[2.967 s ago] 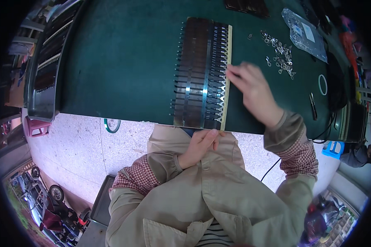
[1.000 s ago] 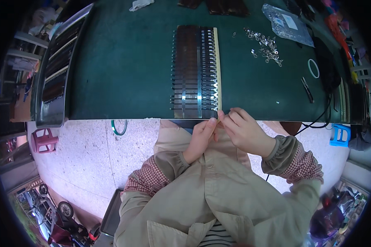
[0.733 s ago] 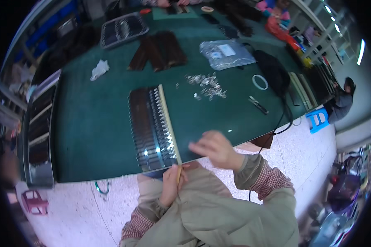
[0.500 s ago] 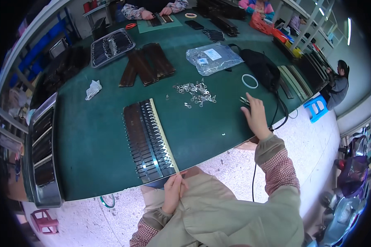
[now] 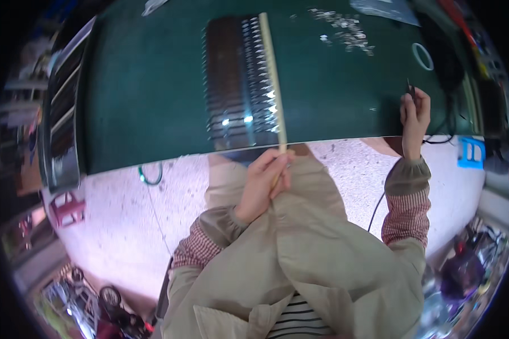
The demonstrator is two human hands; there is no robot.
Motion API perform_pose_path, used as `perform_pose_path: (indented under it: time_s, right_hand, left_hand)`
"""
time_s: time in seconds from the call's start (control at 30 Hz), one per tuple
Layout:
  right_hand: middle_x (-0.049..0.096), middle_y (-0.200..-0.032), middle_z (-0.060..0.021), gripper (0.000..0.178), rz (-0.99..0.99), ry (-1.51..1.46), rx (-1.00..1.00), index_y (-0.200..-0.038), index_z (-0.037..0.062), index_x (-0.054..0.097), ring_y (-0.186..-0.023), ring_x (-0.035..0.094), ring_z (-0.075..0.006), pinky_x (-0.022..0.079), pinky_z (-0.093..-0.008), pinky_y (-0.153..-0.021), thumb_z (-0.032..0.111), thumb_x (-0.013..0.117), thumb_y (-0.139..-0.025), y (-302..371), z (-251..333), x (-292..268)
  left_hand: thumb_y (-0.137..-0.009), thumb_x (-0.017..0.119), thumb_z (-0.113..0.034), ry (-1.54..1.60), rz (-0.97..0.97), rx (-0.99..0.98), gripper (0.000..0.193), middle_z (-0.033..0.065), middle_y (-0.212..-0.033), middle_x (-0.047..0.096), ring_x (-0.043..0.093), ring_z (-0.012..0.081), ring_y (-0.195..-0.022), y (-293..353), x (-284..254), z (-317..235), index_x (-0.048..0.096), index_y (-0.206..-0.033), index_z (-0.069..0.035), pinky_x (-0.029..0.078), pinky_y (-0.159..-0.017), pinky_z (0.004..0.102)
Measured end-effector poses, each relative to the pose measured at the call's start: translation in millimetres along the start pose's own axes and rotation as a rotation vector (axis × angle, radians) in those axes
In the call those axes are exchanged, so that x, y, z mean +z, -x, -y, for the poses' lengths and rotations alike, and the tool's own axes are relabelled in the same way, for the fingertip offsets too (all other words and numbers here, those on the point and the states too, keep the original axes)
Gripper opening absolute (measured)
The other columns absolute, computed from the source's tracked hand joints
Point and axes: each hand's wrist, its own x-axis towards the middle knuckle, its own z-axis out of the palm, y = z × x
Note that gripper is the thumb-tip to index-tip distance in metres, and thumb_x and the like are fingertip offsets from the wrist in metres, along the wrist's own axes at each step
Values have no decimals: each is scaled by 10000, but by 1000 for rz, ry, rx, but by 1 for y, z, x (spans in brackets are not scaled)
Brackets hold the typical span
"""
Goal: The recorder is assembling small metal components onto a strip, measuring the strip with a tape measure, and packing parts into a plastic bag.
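Observation:
My left hand (image 5: 266, 178) is closed on the near end of a long pale yellow strip (image 5: 274, 85), just past the table's front edge. The strip runs along the right side of a row of dark flat pieces with shiny metal tips (image 5: 232, 79), laid side by side on the table. Off to the right, my right hand (image 5: 415, 116) pinches a small dark pointed tool, probably tweezers (image 5: 410, 88), its tip pointing away from me. A heap of small metal ring-ended parts (image 5: 348, 31) lies on the far side, between the row and the right hand.
The green tabletop (image 5: 147, 85) ends near my lap. A metal tray (image 5: 68, 118) with dark pieces stands at the left, and a white ring (image 5: 422, 56) lies at the right. A clear plastic bag (image 5: 387, 8) shows at the far edge. Stools stand on the floor.
The view has tipped down toward my lap. My right hand, reaching with spread fingers before, is now closed on the small dark tool. My left hand stays at the pale strip's end.

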Motion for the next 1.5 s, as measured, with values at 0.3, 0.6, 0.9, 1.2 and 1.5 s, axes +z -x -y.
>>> perform_pose_path:
  time_s: [0.3,0.6,0.9,1.2,1.5]
  right_hand:
    - [542,-810,-62,301,840,458,-950,-1074,31,642,-712,567,-197,483,-328,-580,188,729,-833,64,41,80]
    - [486,-797,-8,335,836,559,-1268,-1084,65,635,-749,538,-151,488,-272,-574,190,709,-783,60,47,101]
    - [472,-792,-4,333,788,497,-1339,-1072,66,647,-744,530,-146,476,-270,-556,189,718,-770,53,38,100]
    - [577,-951,-67,395,534,616,-995,-1129,38,645,-898,579,-222,508,-351,-728,149,737,-762,40,35,85]
    - [614,-1231,-131,456,862,429,-1048,-1173,-13,634,-1116,574,-315,466,-464,-952,26,648,-719,77,48,104]
  left_hand:
    - [-1066,419,-204,102,79,32,235,68,-625,556,300,59,-391,21,1,4,597,-1080,-52,384,-565,170]
    - [-1070,413,-206,138,114,39,231,68,-630,560,303,61,-391,22,9,5,592,-1090,-62,240,-395,203]
    - [-1061,441,-199,109,102,25,216,66,-645,570,305,56,-394,17,2,5,602,-1069,-56,267,-410,191]
    - [-1051,459,-184,53,62,27,215,41,-632,558,312,52,-398,15,0,7,619,-1032,-42,327,-456,171]
    - [-1040,478,-191,-28,4,21,232,41,-607,546,347,61,-420,13,-5,-2,635,-985,-29,322,-442,206]
